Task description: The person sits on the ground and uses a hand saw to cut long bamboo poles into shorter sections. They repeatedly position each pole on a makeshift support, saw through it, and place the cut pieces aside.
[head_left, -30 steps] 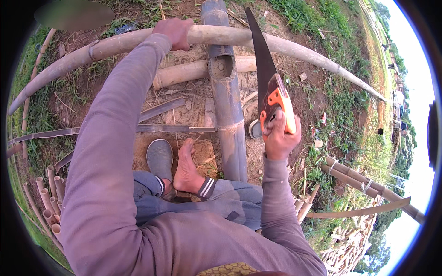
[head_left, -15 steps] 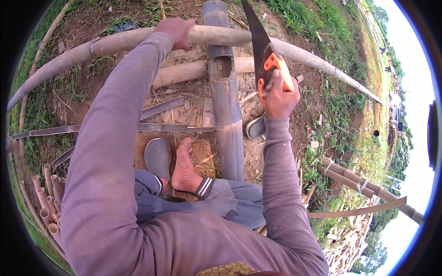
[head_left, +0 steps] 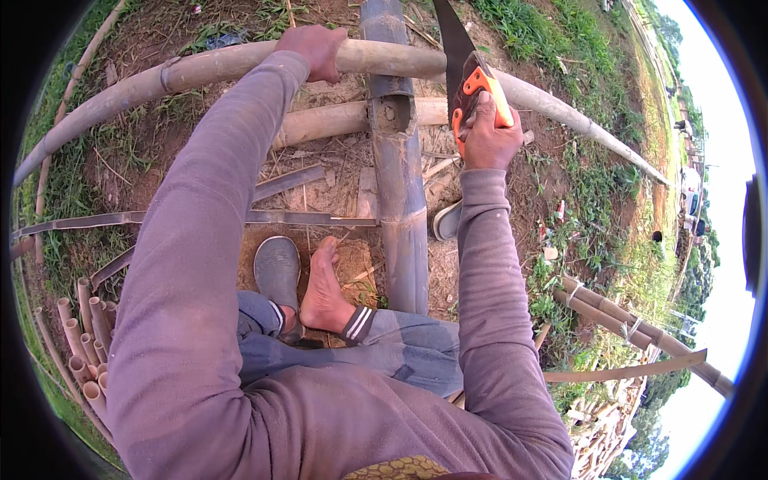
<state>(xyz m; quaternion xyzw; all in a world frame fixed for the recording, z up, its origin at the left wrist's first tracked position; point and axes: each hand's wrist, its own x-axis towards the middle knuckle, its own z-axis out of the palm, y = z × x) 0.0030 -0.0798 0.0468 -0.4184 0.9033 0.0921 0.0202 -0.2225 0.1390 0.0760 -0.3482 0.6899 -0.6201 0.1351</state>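
Note:
My left hand (head_left: 314, 52) is closed around a long, tan bamboo pole (head_left: 220, 67) that curves across the far side of the view. The pole rests across a thick, greyish bamboo length (head_left: 402, 188) with a squarish opening cut in it. In my right hand (head_left: 493, 142) is a handsaw (head_left: 458, 38), gripped by its orange and black handle. The dark blade points away from me and lies at the pole, just right of the thick bamboo. Whether the teeth are in a cut, I cannot tell.
Another bamboo piece (head_left: 324, 124) lies crosswise beyond my feet. Split strips (head_left: 80, 222) stretch to the left. Several cut bamboo tubes (head_left: 86, 340) are bundled at the lower left. A grey shoe (head_left: 447, 221) sits right of the thick bamboo. Tied poles (head_left: 616, 320) stand at the right.
My right hand has pushed the saw forward, away from me, along its blade line. My left hand keeps its hold on the bamboo pole. The whole view has shifted slightly.

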